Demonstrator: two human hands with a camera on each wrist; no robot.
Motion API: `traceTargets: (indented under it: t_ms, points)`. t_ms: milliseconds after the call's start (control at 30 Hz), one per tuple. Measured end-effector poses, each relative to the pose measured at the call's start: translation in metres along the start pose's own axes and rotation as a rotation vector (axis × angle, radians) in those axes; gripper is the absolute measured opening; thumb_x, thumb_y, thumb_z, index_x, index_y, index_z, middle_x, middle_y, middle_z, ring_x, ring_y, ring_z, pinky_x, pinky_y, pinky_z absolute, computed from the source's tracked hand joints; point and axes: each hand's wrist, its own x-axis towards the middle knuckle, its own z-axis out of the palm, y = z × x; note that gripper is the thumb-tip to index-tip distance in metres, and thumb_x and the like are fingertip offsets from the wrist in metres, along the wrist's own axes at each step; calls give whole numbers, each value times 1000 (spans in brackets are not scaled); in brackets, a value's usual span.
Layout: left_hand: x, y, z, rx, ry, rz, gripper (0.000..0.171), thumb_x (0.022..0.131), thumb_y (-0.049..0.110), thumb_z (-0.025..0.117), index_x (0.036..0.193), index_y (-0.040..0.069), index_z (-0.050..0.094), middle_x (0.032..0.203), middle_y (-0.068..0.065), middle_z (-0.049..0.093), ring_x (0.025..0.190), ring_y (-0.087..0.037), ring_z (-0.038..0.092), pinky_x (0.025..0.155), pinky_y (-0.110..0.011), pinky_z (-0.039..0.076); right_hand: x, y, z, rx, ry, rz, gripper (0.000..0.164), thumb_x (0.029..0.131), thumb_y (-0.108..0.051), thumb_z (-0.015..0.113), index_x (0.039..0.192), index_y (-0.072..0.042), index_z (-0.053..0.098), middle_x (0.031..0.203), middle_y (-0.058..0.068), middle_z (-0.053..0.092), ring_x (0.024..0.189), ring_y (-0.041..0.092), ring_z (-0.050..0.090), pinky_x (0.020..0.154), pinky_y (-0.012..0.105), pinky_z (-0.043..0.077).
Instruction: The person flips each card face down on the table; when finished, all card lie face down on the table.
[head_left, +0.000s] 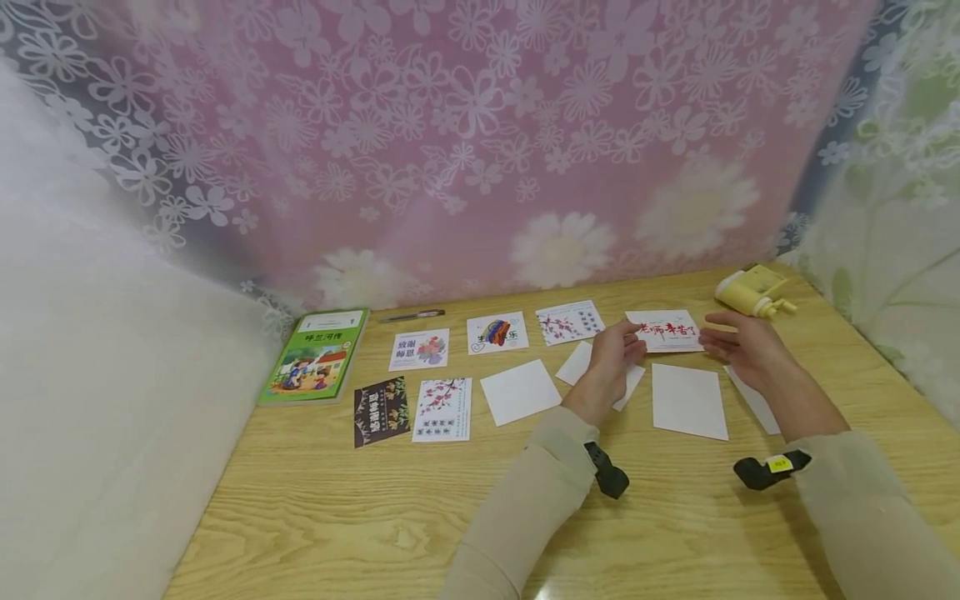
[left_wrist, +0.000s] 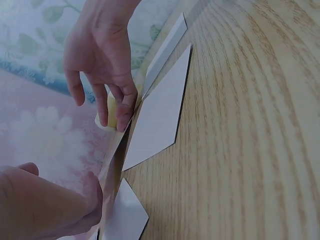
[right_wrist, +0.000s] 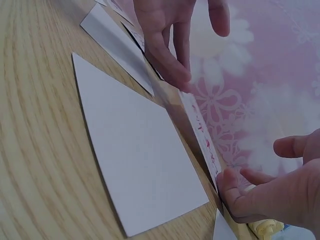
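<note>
A white card with red characters (head_left: pixel 666 329) is between my two hands at the right of the table, its left and right edges at my fingertips. In the right wrist view this card (right_wrist: pixel 200 135) stands tilted, close over the wood. My left hand (head_left: pixel 611 362) has relaxed fingers against one edge, with the thumb raised away from them. At the opposite edge, the fingers of my right hand (head_left: pixel 750 346) touch the card, its thumb also apart. Below the card lies a blank white card (head_left: pixel 688 400). Another white card (head_left: pixel 577 364) is partly hidden under my left hand.
More cards lie leftward: a blank one (head_left: pixel 520 392), a dark one (head_left: pixel 381 411), a blossom one (head_left: pixel 442 410) and several printed ones behind. A green book (head_left: pixel 315 357) and a pen (head_left: pixel 412 316) are at the left. A yellow device (head_left: pixel 752 289) stands back right, before a flowered curtain (head_left: pixel 480 167).
</note>
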Motion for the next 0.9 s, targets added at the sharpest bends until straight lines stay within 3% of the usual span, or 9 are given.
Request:
traceTargets:
  t_ms: [167,333,533,633,800,867,900]
  points:
    - [-1,-4,0,65,-23,25,28,94,-3,63,120,-12,66,108,-24,68,99,-31,72,92,-33,62,-1,0,0,-24,-29,-2,38,113,-24,40,89,-25,70,90,-6,68,89,9,67,83,23,59]
    - [-2,-11,0,144,-40,50,36,92,-12,63,128,-11,63,96,-16,70,77,-18,70,81,-31,64,-2,3,0,-58,-52,-10,41,113,-25,38,89,-27,71,94,-6,66,90,7,67,85,23,59]
    - [-5,-15,2,199,-19,116,26,91,-14,66,115,-5,67,85,-9,66,63,-13,62,68,-29,64,-2,6,4,-119,-66,-19,41,113,-26,38,90,-29,72,112,2,55,98,9,66,89,24,58]
    - [-5,-15,3,223,-5,134,25,90,-15,66,113,-4,69,86,-11,68,61,-13,62,65,-29,64,-2,6,4,-109,-66,-24,39,113,-26,40,92,-28,72,109,0,58,98,9,65,88,24,58]
    - [-8,-15,1,241,7,129,28,89,-18,64,106,2,73,86,-16,70,64,-23,69,75,-42,67,-3,8,5,-42,-54,-86,18,111,-11,43,115,-13,61,95,-5,69,92,8,70,84,22,60]
    - [-9,-14,1,253,11,130,30,88,-18,64,102,6,75,83,-16,70,70,-31,73,78,-47,66,-5,10,5,-8,-36,-133,20,109,-3,46,126,-8,55,96,-6,70,90,8,72,83,21,61]
    - [-10,-14,1,262,15,131,30,89,-17,64,100,7,76,83,-16,70,71,-31,73,79,-48,66,-5,11,6,13,-17,-151,31,108,0,48,137,-6,53,96,-5,70,88,8,73,83,21,61]
